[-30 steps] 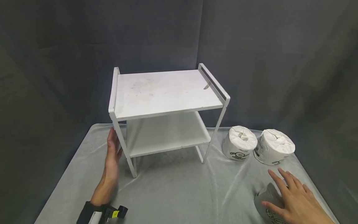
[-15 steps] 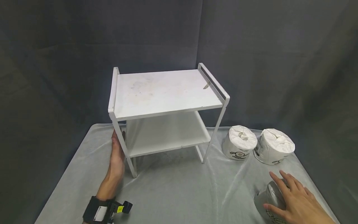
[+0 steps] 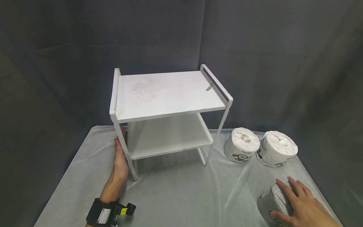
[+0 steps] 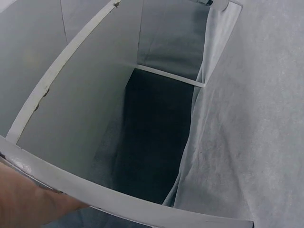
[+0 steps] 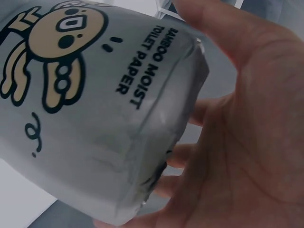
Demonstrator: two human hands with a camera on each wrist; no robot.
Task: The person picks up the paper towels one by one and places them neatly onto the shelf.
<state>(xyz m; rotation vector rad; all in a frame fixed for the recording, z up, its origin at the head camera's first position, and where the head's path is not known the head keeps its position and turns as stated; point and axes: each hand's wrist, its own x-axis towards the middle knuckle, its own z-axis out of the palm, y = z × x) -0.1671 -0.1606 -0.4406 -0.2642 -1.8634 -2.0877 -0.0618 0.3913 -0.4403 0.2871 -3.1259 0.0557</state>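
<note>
Left hand (image 3: 120,159) flat against the front left leg of the white shelf rack (image 3: 167,91), fingers straight. Further right, two wrapped rolls (image 3: 242,145) standing near the rack. Right hand (image 3: 300,205) curled over a third toilet paper roll (image 3: 273,201) at the table's (image 3: 184,192) near right corner, nearest of all.

At the lower left of the frame, part of the left hand (image 4: 26,202) presses against a white bar of the rack (image 4: 123,202) that crosses the bottom. Another white bar runs diagonally up the left. Pale cloth (image 4: 251,118) fills the right side, with a dark gap at centre.
</note>
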